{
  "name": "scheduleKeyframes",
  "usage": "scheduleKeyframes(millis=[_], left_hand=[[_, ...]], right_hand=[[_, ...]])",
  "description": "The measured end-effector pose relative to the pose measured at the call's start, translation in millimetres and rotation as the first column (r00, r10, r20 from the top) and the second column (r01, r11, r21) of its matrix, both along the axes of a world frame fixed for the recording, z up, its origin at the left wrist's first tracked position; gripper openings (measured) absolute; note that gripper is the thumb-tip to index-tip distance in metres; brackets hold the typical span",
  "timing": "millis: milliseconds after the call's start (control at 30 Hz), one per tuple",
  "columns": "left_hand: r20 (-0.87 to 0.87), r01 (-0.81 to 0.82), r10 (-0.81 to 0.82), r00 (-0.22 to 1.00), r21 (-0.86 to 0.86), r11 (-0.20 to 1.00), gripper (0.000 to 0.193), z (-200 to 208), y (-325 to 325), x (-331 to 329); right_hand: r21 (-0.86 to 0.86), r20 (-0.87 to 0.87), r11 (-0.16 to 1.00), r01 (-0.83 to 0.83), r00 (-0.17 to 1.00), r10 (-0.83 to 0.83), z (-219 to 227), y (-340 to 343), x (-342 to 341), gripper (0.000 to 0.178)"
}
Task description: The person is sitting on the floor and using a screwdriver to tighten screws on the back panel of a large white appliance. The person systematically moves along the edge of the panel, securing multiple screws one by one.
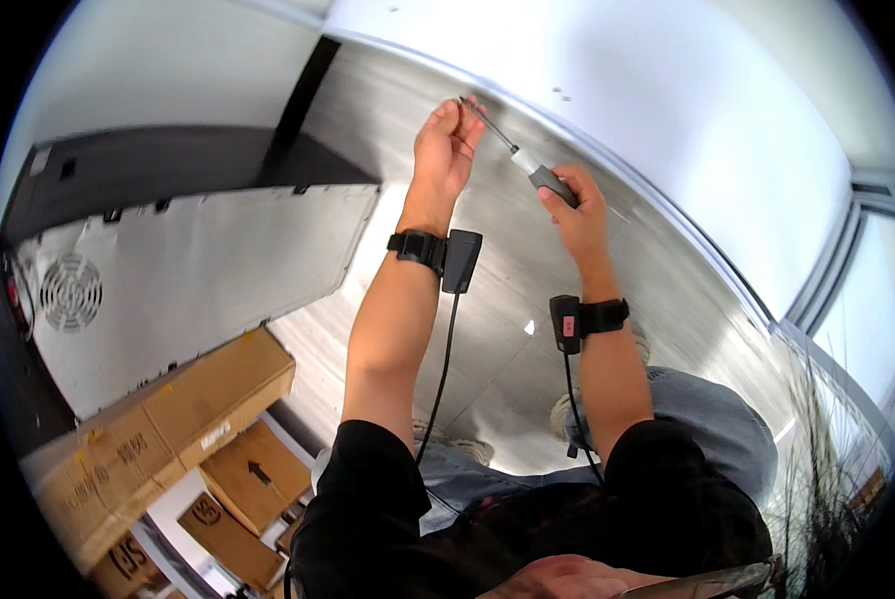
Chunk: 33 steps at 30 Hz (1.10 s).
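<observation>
My right hand (579, 200) is wrapped round the grey handle of a screwdriver (542, 178) with a white collar and a long thin metal shaft. The shaft slants up and left toward my left hand (449, 140). There, the thumb and fingertips pinch together right at the screwdriver's tip. Whatever they hold at that point is too small to make out. Both hands are raised in front of me, close to the lower edge of a white panel (647, 110).
A large white and black cabinet with a round vent (71, 292) stands at the left. Below it lie a long cardboard box (218, 384) and several smaller cartons. Black cables (447, 369) hang from devices strapped to both wrists. Dark bristly strands (817, 449) rise at the lower right.
</observation>
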State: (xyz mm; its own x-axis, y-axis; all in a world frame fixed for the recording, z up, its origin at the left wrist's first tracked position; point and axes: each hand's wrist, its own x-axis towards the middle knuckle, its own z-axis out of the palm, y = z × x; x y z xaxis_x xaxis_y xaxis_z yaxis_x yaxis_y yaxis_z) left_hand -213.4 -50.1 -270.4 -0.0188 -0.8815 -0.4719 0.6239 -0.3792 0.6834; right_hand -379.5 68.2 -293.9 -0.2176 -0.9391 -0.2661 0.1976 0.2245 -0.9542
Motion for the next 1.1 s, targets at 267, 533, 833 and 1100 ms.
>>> scheduleKeyframes(millis=[267, 533, 833, 1100], left_hand=[[-0.139, -0.181, 0.184, 0.973, 0.033, 0.983, 0.016, 20, 95, 156], [-0.110, -0.331, 0.335, 0.936, 0.057, 0.942, 0.015, 27, 177, 247], [0.015, -0.348, 0.353, 0.936, 0.213, 0.913, 0.013, -5, 238, 309], [-0.053, -0.311, 0.330, 0.943, 0.224, 0.924, 0.011, -32, 256, 332]], right_hand=[[-0.017, -0.078, 0.923, -0.385, 0.921, 0.382, 16, 26, 100, 0.020], [-0.017, -0.182, 0.807, -0.590, 0.795, 0.578, 31, 59, 174, 0.019], [-0.009, -0.485, 0.711, -0.703, 0.625, 0.612, 35, 98, 220, 0.019], [0.053, -0.515, 0.731, -0.680, 0.609, 0.604, 22, 120, 241, 0.019]])
